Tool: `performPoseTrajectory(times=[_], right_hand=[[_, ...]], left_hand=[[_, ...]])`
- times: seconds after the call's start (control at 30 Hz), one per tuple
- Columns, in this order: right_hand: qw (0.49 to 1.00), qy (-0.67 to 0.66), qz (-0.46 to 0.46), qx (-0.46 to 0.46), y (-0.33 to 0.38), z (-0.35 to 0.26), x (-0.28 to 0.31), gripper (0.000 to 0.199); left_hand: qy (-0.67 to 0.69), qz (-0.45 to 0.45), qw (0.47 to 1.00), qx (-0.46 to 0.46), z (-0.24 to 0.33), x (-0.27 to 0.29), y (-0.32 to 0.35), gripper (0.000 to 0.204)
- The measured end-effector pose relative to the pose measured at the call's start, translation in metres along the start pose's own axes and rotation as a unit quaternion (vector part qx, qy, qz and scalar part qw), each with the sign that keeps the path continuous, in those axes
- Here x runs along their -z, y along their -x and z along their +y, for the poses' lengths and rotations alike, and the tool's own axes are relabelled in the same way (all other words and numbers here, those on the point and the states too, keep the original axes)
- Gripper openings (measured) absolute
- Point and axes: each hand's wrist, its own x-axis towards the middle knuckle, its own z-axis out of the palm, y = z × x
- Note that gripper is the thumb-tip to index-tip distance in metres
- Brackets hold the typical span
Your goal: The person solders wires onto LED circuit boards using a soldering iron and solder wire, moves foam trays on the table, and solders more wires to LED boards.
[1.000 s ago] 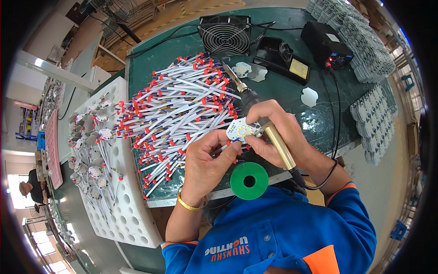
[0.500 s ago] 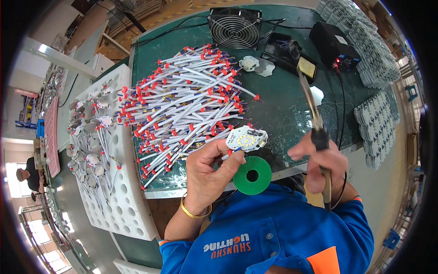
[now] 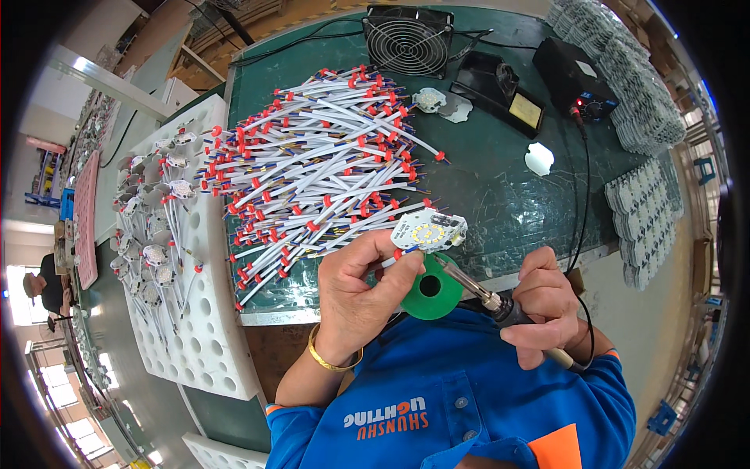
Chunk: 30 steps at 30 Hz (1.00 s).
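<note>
My left hand (image 3: 363,289) pinches a white LED circuit board (image 3: 429,231) by its near left edge, with a short wire end with a red ring between thumb and finger. A ring of yellow LEDs faces up. In my right hand (image 3: 541,309) is a soldering iron (image 3: 491,298), its tip pointing left and away toward the board's near edge. Whether the tip touches anything I cannot tell. Just below the board, a green spool (image 3: 448,303) sits at the table's front edge, partly behind my left thumb and under the iron's tip.
A big pile of white cables (image 3: 328,164) with red rings covers the table's left. Behind stand a fan (image 3: 408,43), an iron stand (image 3: 500,94) with yellow sponge and a black soldering station (image 3: 574,78). Board stacks (image 3: 644,219) line the right; a holed white foam tray (image 3: 207,344) lies left.
My right hand has brought the soldering iron down and left from the stand's sponge, and its tip now points at the board. My left hand still holds the board in nearly the same place.
</note>
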Motion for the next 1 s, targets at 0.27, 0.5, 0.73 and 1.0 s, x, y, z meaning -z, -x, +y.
performPoseTrajectory(times=[0.27, 0.5, 0.73, 1.0], right_hand=[[0.999, 0.005, -0.036, -0.02, 0.0, -0.002, 0.0, 0.042], [0.999, 0.016, -0.031, -0.025, -0.001, 0.0, -0.002, 0.04], [0.999, 0.026, -0.036, -0.027, 0.0, 0.002, -0.003, 0.038], [0.999, -0.001, 0.02, -0.03, 0.004, 0.012, -0.013, 0.032]], left_hand=[[-0.014, -0.007, 1.0, 0.0, 0.002, 0.0, 0.001, 0.009], [-0.008, -0.013, 1.0, 0.001, 0.002, 0.001, -0.001, 0.01], [0.018, -0.011, 1.0, 0.021, 0.004, -0.001, -0.001, 0.014], [0.08, -0.015, 0.996, 0.031, 0.0, -0.001, -0.006, 0.016]])
